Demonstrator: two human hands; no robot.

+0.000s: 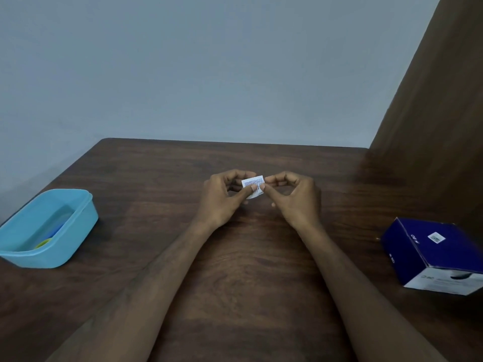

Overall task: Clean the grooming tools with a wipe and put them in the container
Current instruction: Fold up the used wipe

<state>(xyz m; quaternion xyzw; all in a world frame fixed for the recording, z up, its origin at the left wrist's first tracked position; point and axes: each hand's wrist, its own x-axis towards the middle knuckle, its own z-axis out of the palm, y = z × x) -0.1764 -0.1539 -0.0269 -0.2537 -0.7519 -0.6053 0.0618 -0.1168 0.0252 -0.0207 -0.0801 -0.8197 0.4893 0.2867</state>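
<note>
Both forearms reach in over the wooden table (pixel 248 257), meeting at a small printed wipe sachet (pixel 252 186) held above its middle. Left hand (pixel 222 198) and right hand (pixel 295 198) each pinch one side between thumb and curled fingers, probably so it can be torn open. Far left sits the blue container (pixel 78 231), something already inside; right, a dark blue box (pixel 418 246).

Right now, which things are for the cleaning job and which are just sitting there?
For the job:
- wipe packet, pinched by left hand and right hand
- blue container, holding some items

Just there:
- dark blue box
- table
</note>
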